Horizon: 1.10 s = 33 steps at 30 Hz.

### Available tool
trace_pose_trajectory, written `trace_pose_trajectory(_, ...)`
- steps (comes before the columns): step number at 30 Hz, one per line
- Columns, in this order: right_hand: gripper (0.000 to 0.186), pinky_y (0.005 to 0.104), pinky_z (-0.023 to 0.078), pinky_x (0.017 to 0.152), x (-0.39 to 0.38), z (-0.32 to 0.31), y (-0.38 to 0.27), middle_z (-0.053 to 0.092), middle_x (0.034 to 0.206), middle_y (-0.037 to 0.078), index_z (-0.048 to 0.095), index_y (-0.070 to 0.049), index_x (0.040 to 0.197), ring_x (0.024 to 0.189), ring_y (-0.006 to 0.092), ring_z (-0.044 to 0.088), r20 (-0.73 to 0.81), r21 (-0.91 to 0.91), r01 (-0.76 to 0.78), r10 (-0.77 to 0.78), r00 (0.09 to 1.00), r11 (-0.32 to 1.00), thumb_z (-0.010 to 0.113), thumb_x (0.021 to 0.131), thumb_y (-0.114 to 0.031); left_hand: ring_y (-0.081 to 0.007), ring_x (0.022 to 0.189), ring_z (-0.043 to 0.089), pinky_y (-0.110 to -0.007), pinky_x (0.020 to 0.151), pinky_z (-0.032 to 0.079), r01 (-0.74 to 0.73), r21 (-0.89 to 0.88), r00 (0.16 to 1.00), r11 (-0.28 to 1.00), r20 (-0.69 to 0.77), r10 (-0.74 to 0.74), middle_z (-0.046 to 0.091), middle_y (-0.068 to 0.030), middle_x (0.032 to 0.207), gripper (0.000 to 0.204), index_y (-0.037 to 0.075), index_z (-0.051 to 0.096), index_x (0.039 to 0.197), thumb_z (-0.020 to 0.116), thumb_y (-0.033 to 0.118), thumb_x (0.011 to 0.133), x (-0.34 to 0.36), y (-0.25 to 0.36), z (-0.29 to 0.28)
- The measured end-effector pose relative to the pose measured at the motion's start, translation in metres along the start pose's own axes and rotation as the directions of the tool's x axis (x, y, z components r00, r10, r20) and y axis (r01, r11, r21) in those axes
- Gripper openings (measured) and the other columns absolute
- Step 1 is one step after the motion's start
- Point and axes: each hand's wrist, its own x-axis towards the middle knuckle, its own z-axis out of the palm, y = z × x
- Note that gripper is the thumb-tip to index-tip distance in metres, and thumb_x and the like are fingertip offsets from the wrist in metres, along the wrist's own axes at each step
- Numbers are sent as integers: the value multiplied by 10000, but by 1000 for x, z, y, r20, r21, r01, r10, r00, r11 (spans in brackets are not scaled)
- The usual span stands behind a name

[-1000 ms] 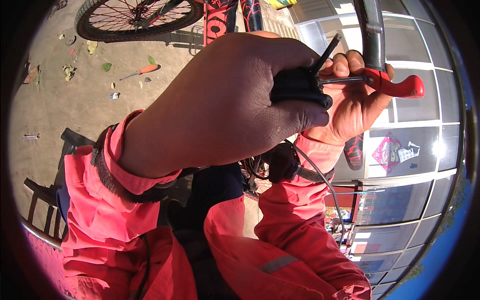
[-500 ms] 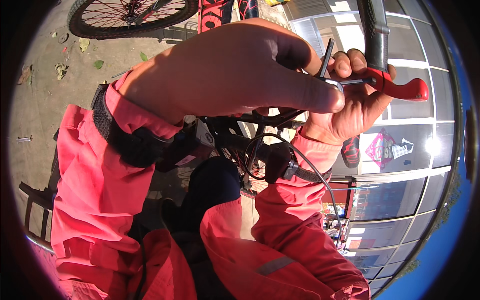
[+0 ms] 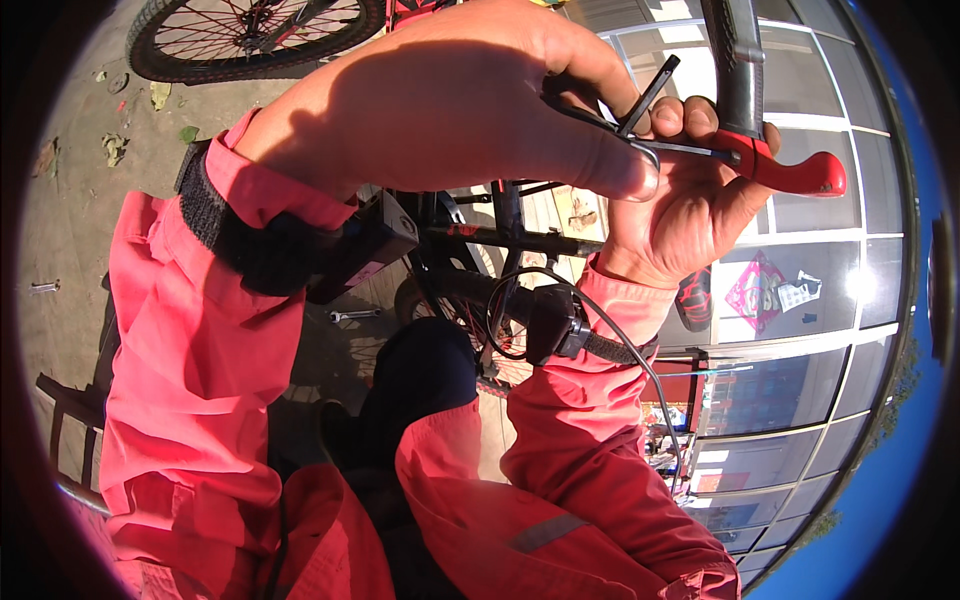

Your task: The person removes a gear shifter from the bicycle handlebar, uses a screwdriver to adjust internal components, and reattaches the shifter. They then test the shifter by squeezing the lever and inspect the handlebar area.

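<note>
My left hand (image 3: 450, 115) is closed on a black folding hex-key tool (image 3: 650, 95), whose body is mostly hidden behind my fingers and thumb. One key sticks up, while another runs rightward to the red brake lever (image 3: 808, 174) at the end of a black handlebar (image 3: 738, 70). My right hand (image 3: 678, 228), palm up below that bar, is closed around the red lever's base, thumb against it. A thin black cable (image 3: 625, 335) loops beneath both hands and down past my right wrist.
A bicycle wheel (image 3: 265, 30) with red spokes stands upper left. A black bicycle frame (image 3: 510, 235) and a wrench (image 3: 355, 314) lie below my arms. A dark metal-legged seat (image 3: 65, 405) is at left, a glazed building front (image 3: 810, 390) at right.
My left hand has rotated and risen, its thumb coming across the tool and covering more of its body. The frame and wrench below have come into sight. My right hand stays on the lever.
</note>
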Motion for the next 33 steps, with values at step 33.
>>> trace_pose_trajectory(33,471,466,463,761,1,-4,10,690,982,87,607,-144,1297,859,275,594,21,113,45,-48,999,993,565,1003,-510,-118,863,644,-288,787,528,-24,348,975,937,-200,99,683,-62,933,450,-17,685,1144,875,123,761,-23,-8,27)
